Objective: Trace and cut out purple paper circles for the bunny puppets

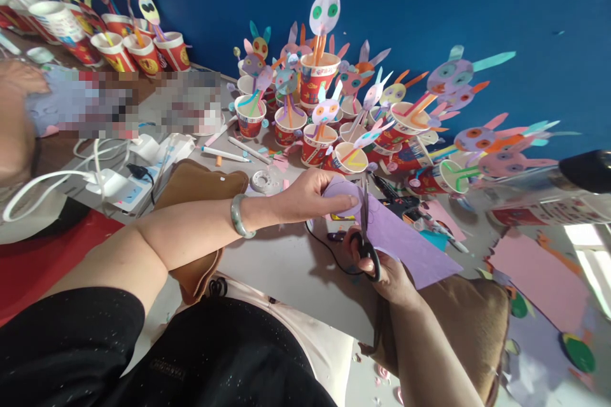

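Observation:
My right hand (389, 273) has its fingers in the handles of a pair of black-handled scissors (365, 219). The blades point away from me and lie against a sheet of purple paper (417, 248). Pencil-like curved outlines show on the sheet near the blades. My left hand (317, 197), with a bangle at the wrist, pinches the rounded left part of the same paper between thumb and fingers. Just beyond the left hand stands a paper cup (351, 158) with a paper rabbit head on a stick. A roll of tape (261, 182) sits left of that hand.
Several red paper cups with paper animals crowd the back of the table along a blue wall (429, 0). A power strip (138, 181) with white cables lies left. Pink paper (539, 280) and scraps lie right, near a clear bottle (548, 197). Another person's arm (16, 121) shows far left.

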A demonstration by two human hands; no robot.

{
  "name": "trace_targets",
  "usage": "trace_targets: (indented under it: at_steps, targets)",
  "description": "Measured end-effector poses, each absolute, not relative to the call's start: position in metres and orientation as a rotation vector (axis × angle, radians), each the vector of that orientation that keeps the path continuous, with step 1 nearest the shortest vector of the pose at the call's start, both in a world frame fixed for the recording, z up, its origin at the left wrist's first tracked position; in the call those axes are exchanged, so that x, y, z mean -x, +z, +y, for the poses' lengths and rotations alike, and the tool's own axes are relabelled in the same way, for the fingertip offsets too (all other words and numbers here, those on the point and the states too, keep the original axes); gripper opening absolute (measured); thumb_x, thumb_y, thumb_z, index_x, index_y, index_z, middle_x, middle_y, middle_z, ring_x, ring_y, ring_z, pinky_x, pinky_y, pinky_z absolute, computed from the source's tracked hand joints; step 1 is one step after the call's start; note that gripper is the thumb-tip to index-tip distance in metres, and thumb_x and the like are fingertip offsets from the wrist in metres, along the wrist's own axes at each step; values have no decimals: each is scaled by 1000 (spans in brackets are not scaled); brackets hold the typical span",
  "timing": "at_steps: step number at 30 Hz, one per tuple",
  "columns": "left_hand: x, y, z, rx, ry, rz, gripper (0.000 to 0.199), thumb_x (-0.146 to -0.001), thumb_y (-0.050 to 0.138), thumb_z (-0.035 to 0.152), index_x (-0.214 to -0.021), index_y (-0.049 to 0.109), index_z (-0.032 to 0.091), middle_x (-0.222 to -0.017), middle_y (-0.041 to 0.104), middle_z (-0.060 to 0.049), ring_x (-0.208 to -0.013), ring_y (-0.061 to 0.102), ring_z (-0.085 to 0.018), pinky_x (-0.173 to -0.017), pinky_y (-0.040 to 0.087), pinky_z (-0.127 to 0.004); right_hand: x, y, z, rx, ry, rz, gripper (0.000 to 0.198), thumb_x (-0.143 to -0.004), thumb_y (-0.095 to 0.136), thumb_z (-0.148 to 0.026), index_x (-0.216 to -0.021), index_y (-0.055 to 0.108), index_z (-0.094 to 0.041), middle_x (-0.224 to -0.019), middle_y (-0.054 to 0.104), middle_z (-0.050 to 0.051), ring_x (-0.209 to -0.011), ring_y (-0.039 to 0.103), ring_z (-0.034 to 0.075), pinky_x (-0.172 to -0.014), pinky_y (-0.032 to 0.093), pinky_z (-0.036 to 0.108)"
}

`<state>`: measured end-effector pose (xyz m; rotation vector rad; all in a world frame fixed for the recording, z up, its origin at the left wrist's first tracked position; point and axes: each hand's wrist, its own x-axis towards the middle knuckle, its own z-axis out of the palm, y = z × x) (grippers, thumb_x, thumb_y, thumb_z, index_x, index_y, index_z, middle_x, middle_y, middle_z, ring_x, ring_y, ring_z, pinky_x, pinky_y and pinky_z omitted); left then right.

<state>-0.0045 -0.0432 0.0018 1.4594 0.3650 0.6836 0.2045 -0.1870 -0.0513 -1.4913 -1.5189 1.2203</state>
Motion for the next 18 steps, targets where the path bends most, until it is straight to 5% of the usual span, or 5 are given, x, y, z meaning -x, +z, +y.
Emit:
trace_targets:
  at_steps: [10, 18]
  targets:
    - [7, 6, -44, -1522, 665, 380, 31, -81, 68, 38, -67, 55, 14, -61, 53, 2, -59, 46, -6, -52, 36, -18, -181, -28, -176, 1374, 1118, -1587, 62, -74, 59, -82, -65, 51, -21, -67, 51, 2, -62, 44, 16, -57, 40, 30]
    - [8, 8, -44, -1545, 666, 368, 28, -83, 65, 35, -67, 55, 14, -61, 55, 1, -57, 49, -6, -52, 38, -18, -180, -25, -175, 1405, 1044, -1655, 67, -75, 51, -87, -62, 47, -21, -63, 51, 1, -61, 42, 16, -57, 35, 30]
